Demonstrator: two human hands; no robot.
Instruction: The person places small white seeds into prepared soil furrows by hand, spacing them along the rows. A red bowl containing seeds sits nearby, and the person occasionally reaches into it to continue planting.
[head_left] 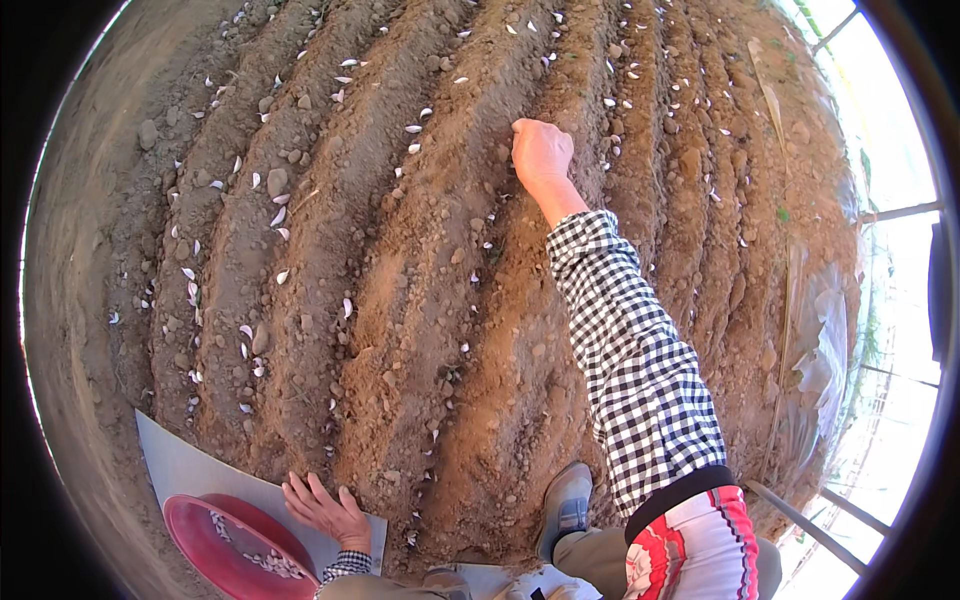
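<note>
My right hand reaches far out over a furrow in the brown soil, its fingers curled closed and pointing down. Whatever may be in those fingers is hidden. My left hand lies with spread fingers on the edge of a grey flat board, holding nothing. Beside it on the left stands a red plastic basin with several garlic cloves in it. Other whitish-pink garlic cloves sit in the furrows, spaced out in rows.
Soil ridges run away from me, strewn with clods and small stones. My shoe stands on the soil near the lower middle. At the right edge are crumpled clear plastic sheeting and a metal frame bar.
</note>
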